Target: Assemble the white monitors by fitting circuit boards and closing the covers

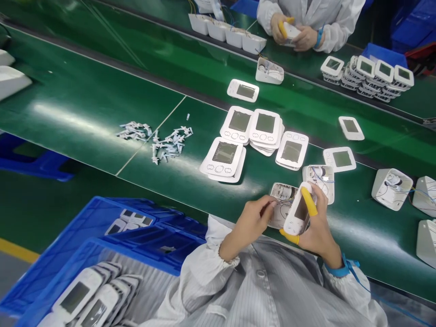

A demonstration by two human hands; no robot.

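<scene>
My right hand, with yellow finger cots on it, grips a white front cover with a screen, tilted on its edge. Beside that cover an opened white housing lies at the table's near edge, a motor-like cylinder and thin wires inside. My left hand is pinched at the housing's upper left, on what look like its thin wires. Just behind my right hand sits another opened housing with blue and white wires. A loose screen cover rests against its far side.
Stacked screen covers lie ahead on the green table. Left of them are small pale plastic pieces. Blue bins with covers stand at lower left. More wired housings are at right. Across the belt, a co-worker's hands hold a white part.
</scene>
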